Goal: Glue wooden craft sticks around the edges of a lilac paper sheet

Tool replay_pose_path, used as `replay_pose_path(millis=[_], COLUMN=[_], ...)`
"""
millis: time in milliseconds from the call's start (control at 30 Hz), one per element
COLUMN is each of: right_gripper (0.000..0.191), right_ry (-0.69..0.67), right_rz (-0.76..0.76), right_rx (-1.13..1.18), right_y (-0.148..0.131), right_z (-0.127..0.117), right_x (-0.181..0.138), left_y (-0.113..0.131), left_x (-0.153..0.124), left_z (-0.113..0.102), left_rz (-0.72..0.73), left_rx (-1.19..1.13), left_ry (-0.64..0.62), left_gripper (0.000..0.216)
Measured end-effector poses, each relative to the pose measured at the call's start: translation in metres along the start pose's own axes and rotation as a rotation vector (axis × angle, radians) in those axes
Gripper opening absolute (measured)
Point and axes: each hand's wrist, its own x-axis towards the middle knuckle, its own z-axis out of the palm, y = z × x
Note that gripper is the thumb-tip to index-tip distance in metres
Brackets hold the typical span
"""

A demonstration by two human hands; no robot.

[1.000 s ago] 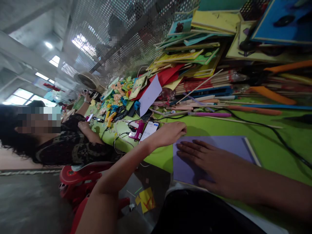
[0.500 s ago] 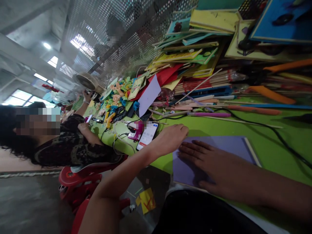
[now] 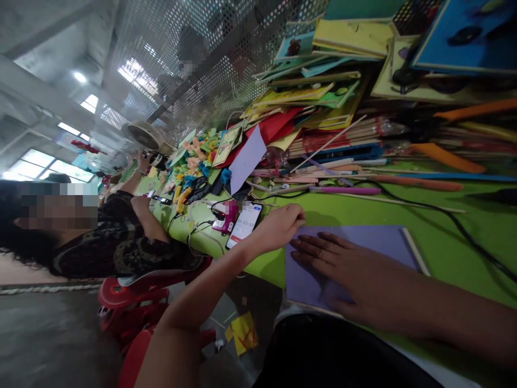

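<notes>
A purple board [image 3: 375, 242] with a pale wooden strip along its right edge lies flat near the front of the green table. My right hand [image 3: 331, 258] rests on it, palm down and fingers stretched out. By the board's upper left corner is my left hand [image 3: 283, 222], its fingers curled inward. Their tips are partly hidden, so whether anything small is between them does not show. Just left of that hand lies a phone [image 3: 244, 226] with a running timer, beside a magenta device [image 3: 230, 215].
Behind are stacked coloured boards [image 3: 351, 37], bundled sticks [image 3: 331, 134] and a purple pen [image 3: 349, 190]. A black cable [image 3: 456, 215] crosses the table at right. Scissors [image 3: 197, 188] lie farther left, near a seated person [image 3: 129, 231]. Red stools [image 3: 129, 302] stand below.
My left hand has shifted slightly left and down at the board's corner. My right hand stays flat on the board. The phone's timer has advanced one second.
</notes>
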Motion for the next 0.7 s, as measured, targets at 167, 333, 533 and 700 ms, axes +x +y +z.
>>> replay_pose_path(millis=[167,333,533,700], right_gripper=[0.083,0.083,0.083,0.084], right_ry=[0.003,-0.003,0.013,0.014], right_rz=[-0.010,-0.006,-0.011,-0.006], right_rx=[0.010,0.035,0.040,0.033], right_y=[0.0012,0.0028,0.0036,0.0035], right_z=[0.0004,0.0026,0.0042,0.0051], right_x=[-0.0005,-0.0024,-0.0022,-0.0016], left_y=[-0.0036,-0.0058,-0.0035,0.0008], left_x=[-0.0018,-0.0060,-0.0086,-0.0062], left_z=[-0.0012,-0.0028,-0.0032,-0.0026], left_rz=[-0.005,-0.018,-0.047,-0.004], left_rx=[-0.052,-0.110,-0.157,-0.135], left_ry=[0.013,0.027,0.039,0.017], left_gripper=[0.006,0.004,0.004,0.005])
